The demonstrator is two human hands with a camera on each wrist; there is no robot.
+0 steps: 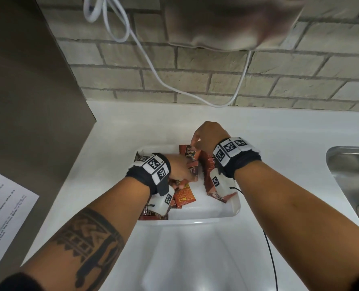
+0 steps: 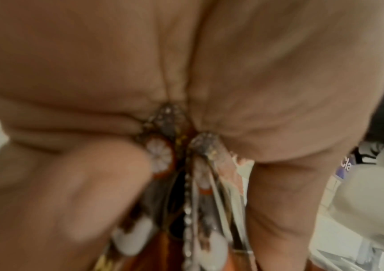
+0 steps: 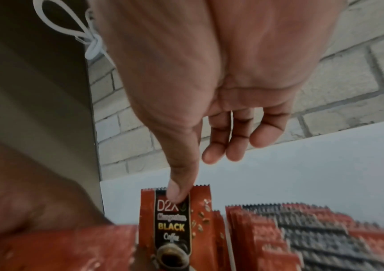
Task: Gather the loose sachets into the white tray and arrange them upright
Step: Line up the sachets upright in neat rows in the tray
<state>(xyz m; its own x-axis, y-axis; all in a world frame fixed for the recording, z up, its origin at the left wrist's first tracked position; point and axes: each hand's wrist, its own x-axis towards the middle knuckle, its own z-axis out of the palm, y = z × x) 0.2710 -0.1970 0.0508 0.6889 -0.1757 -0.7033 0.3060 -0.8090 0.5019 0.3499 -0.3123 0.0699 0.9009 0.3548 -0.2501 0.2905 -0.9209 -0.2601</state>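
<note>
We've got open counter [image 1: 269, 131] behind and to the right of the white tray [image 1: 203, 217], so reaching in from there is easy. The grey panel [image 1: 27, 101] walls off the left, the sink [image 1: 350, 169] cuts in on the far right, and a white cable [image 1: 153, 70] dangles over the back edge.

One white tray [image 1: 203, 216] on the tabletop [image 1: 279, 131]. Two hands over it: left hand [image 1: 179, 168], right hand [image 1: 205, 136]. Sachets, all red-brown coffee type: one upright sachet [image 3: 175, 229] at the far end, pinched by the right hand; one packed row of upright sachets [image 3: 314, 238], too many and too tightly set to count; several loose sachets [image 1: 182, 196] flat on the tray floor, number unclear under the left hand. One printed sheet [image 1: 4, 208]. One sink [image 1: 350, 175]. One white cable [image 1: 153, 66].
</note>
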